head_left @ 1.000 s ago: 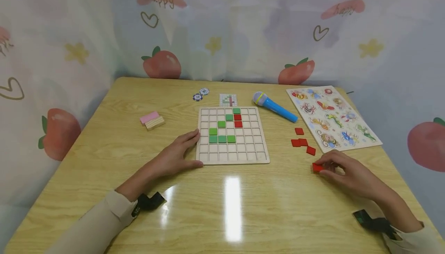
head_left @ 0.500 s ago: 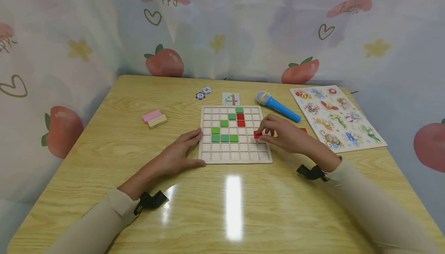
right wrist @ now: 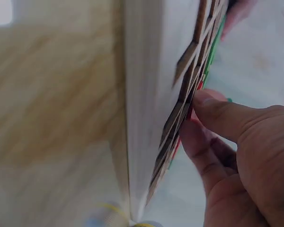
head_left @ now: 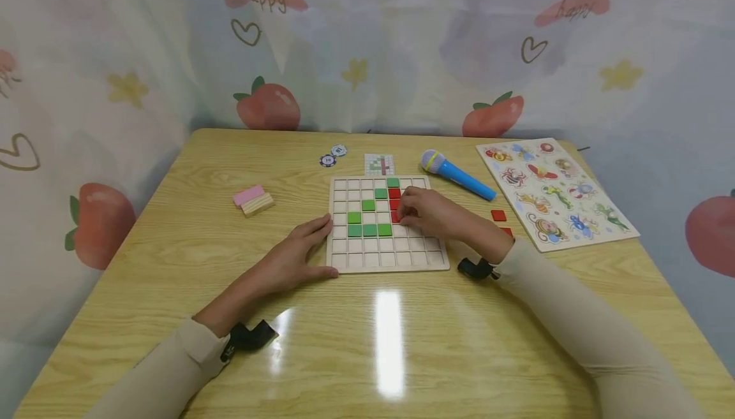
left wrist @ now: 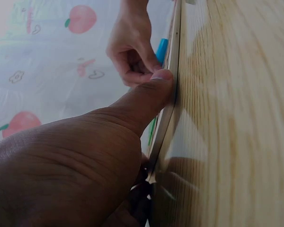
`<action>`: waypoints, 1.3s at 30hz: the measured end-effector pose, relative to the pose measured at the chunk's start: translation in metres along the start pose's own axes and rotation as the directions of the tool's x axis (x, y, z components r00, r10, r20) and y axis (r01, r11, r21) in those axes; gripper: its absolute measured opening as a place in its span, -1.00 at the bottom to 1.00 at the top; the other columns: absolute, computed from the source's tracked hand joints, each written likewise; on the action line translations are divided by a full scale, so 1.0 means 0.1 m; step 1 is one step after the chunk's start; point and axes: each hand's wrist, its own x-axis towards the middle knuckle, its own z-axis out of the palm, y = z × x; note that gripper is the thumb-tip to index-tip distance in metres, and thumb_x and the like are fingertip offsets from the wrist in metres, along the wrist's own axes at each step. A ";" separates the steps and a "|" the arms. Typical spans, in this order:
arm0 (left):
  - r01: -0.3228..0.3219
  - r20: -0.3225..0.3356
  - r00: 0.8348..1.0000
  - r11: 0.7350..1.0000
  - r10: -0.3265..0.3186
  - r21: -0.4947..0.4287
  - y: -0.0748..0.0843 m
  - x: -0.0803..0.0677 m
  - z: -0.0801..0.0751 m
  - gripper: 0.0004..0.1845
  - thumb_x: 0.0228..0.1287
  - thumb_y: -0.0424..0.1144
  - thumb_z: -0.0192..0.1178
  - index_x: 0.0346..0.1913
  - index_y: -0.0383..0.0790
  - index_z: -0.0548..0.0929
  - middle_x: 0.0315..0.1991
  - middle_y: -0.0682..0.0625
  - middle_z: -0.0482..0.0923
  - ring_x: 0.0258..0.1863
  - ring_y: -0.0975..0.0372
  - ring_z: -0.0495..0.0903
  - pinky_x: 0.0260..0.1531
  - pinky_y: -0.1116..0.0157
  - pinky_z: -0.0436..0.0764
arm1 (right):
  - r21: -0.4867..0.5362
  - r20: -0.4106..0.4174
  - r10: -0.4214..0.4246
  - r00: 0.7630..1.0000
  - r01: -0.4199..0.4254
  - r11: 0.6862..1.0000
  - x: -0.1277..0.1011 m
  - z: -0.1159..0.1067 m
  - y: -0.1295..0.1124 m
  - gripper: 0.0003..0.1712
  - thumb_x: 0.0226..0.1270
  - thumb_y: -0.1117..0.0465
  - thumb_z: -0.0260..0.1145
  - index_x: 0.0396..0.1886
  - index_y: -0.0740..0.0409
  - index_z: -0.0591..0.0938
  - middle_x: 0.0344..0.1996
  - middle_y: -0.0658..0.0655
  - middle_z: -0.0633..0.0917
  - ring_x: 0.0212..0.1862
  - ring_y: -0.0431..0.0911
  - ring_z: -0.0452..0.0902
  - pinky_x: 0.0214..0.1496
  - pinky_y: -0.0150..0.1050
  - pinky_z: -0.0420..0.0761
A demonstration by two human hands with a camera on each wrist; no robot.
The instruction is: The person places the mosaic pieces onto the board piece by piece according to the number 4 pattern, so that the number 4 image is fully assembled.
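Observation:
A wooden grid board (head_left: 427, 256) lies in the middle of the table, with several green tiles (head_left: 368, 229) and two red tiles (head_left: 393, 198) set in its cells. My left hand (head_left: 307, 247) rests flat against the board's left edge, and its thumb (left wrist: 151, 94) presses the front corner. Over the board's middle, my right hand (head_left: 404, 213) pinches a red tile (head_left: 395, 217) at a cell just below the two red ones. In the right wrist view its fingertips (right wrist: 213, 111) hold the tile down against the board (right wrist: 151, 71). Two loose red tiles (head_left: 498, 215) lie to the right of the board.
A blue toy microphone (head_left: 456, 177) and an insect puzzle board (head_left: 554, 192) lie at the right. Behind the board sit a small pattern card (head_left: 379, 164) and two poker chips (head_left: 332, 155). Pink and wooden blocks (head_left: 252, 199) lie at the left. A printed curtain hangs all round.
My right hand picked a red tile from the table at the right, carried it leftward over the board, and now holds it at a cell below the red ones. The left hand stayed put.

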 end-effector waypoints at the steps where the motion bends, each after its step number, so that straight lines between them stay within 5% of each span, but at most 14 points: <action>1: 0.000 -0.001 1.000 1.000 0.000 0.002 0.00 0.00 0.00 0.17 0.25 0.20 0.52 0.73 -0.13 0.07 0.79 0.03 -0.08 0.76 -0.02 -0.03 0.65 -0.14 0.22 | -0.007 0.006 -0.010 1.000 0.010 1.000 -0.01 -0.01 -0.01 -0.98 0.53 0.25 0.40 -0.16 0.07 0.74 -0.06 0.06 0.69 -0.09 -0.07 0.60 0.01 -0.13 0.66; 7: -0.013 -0.001 1.000 1.000 0.013 0.011 0.00 0.00 -0.01 0.17 0.26 0.22 0.50 0.73 -0.13 0.07 0.79 0.03 -0.08 0.77 -0.02 -0.03 0.65 -0.13 0.22 | -0.030 0.033 -0.041 0.999 0.042 0.999 -0.26 -0.09 -0.01 -0.72 0.56 0.32 0.33 0.18 0.10 0.76 0.26 0.14 0.70 0.32 0.08 0.64 0.33 0.06 0.68; 10: -0.009 -0.006 1.000 1.000 0.009 0.018 0.00 0.00 -0.01 0.17 0.26 0.22 0.50 0.73 -0.12 0.07 0.79 0.02 -0.07 0.76 -0.03 -0.02 0.65 -0.14 0.23 | -0.018 -0.106 -0.107 0.989 0.106 0.994 -0.55 -0.15 0.10 -0.68 0.52 0.41 0.34 0.17 0.11 0.75 0.23 0.13 0.71 0.26 0.03 0.65 0.24 -0.04 0.73; 13: -0.004 -0.008 1.000 1.000 0.004 0.024 0.01 0.01 -0.02 0.17 0.26 0.21 0.50 0.74 -0.11 0.07 0.79 0.01 -0.07 0.76 -0.04 -0.01 0.64 -0.15 0.23 | -0.029 -0.307 -0.123 0.944 0.120 0.992 -0.94 -0.26 0.24 -0.65 0.44 0.52 0.35 0.08 0.11 0.75 0.05 0.07 0.76 0.05 -0.16 0.69 0.06 -0.36 0.71; 18: 0.000 0.001 1.000 0.999 0.000 0.034 0.01 0.02 -0.05 0.17 0.26 0.21 0.51 0.73 -0.13 0.07 0.79 0.00 -0.08 0.76 -0.04 -0.02 0.65 -0.14 0.22 | 0.050 -0.479 0.048 0.877 -0.027 0.998 -1.61 -0.36 0.44 -0.64 0.43 0.56 0.33 0.07 0.14 0.74 -0.07 -0.10 0.74 -0.10 -0.44 0.62 0.00 -0.68 0.52; 23: -0.009 0.006 1.000 1.000 0.009 0.024 -0.02 0.02 -0.03 0.17 0.26 0.18 0.51 0.73 -0.15 0.07 0.79 -0.02 -0.08 0.76 -0.06 -0.02 0.65 -0.16 0.22 | 0.183 -0.469 0.252 0.846 -0.187 0.965 -2.01 -0.31 0.55 -0.72 0.52 0.47 0.31 0.10 0.16 0.72 -0.06 -0.07 0.73 -0.13 -0.41 0.66 -0.02 -0.72 0.52; 27: -0.011 0.002 1.000 1.000 0.011 0.012 -0.03 0.01 -0.04 0.17 0.27 0.17 0.51 0.74 -0.15 0.04 0.79 -0.03 -0.10 0.76 -0.08 -0.04 0.65 -0.17 0.20 | 0.146 -0.426 0.329 0.843 -0.295 0.944 -2.08 -0.27 0.62 -0.76 0.55 0.34 0.34 0.14 0.15 0.69 -0.06 0.10 0.74 -0.18 -0.45 0.57 -0.09 -0.71 0.48; 31: -0.001 -0.005 1.000 1.000 0.001 0.009 -0.04 0.00 -0.04 0.17 0.26 0.18 0.51 0.74 -0.13 0.05 0.79 -0.02 -0.10 0.76 -0.08 -0.04 0.64 -0.18 0.21 | 0.093 -0.355 0.363 0.862 -0.354 0.931 -2.10 -0.19 0.67 -0.69 0.51 0.26 0.42 0.18 0.17 0.68 -0.11 0.11 0.73 -0.19 -0.48 0.49 -0.14 -0.65 0.48; 39: -0.001 0.001 1.000 1.000 0.001 0.016 -0.03 0.01 0.00 0.17 0.26 0.18 0.51 0.74 -0.11 0.06 0.79 0.00 -0.10 0.76 -0.05 -0.03 0.65 -0.16 0.21 | 0.014 -0.330 0.321 0.888 -0.335 0.942 -2.10 -0.05 0.70 -0.67 0.38 0.36 0.50 0.10 0.21 0.70 -0.18 0.08 0.68 -0.22 -0.38 0.50 -0.17 -0.52 0.54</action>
